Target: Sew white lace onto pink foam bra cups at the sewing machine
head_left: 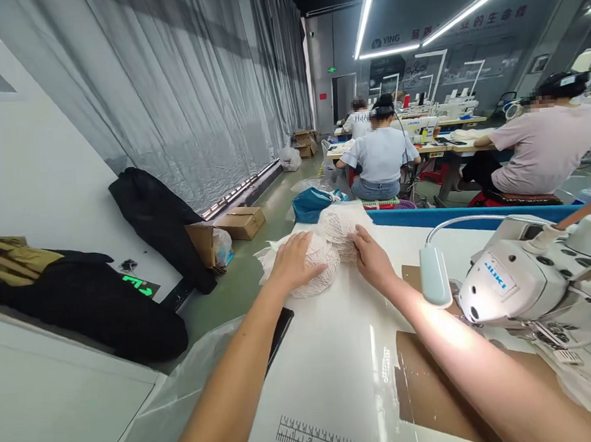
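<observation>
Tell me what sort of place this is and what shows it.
Probably a sewing workshop: a JUKI sewing machine shares the near table with textured white cloth, and people sit near more machines beyond.

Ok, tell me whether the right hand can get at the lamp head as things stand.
Probably yes: nothing visible stands between the right hand and the lamp head, though the hand is at the white lacy fabric and may have to leave it first.

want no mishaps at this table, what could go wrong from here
The lacy white fabric under the left hand seems to overhang the table at its left edge, so it might slip off. The right forearm looks close to the Juki machine's lamp and could knock it.
</observation>
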Demonstrator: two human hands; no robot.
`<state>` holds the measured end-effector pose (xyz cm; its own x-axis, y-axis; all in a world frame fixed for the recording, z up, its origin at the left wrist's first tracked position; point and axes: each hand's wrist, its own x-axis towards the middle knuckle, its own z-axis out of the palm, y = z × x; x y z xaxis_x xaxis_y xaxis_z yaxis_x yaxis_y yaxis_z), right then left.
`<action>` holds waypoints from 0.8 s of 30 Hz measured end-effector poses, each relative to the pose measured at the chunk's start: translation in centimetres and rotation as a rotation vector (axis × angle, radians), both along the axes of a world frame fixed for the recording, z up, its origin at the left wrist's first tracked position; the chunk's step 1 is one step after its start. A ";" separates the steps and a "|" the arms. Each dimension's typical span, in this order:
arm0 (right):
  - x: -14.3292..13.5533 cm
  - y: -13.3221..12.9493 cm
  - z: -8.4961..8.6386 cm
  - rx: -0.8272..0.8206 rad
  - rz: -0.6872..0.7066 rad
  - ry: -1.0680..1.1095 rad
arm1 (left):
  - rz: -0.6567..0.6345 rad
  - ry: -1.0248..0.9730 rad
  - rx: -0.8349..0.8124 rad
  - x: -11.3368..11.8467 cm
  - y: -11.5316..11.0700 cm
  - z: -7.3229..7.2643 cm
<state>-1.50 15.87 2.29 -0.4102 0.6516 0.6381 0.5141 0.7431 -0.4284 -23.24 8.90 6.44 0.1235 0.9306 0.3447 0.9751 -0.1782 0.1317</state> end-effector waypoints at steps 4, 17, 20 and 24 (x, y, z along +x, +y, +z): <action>3.9 -4.9 -0.4 -0.004 0.075 -0.100 | -0.034 -0.008 0.035 -0.3 0.3 0.3; 31.6 -22.4 -3.3 -0.030 -0.312 -0.192 | -0.775 -0.204 -0.049 15.9 -10.8 -0.5; 36.1 -23.7 -3.8 -0.060 -0.688 -0.016 | -1.004 -0.201 -0.237 24.4 -12.0 -0.3; 38.9 -24.2 -3.6 -0.005 -0.810 0.070 | -1.174 -0.298 -0.263 34.9 -10.6 0.1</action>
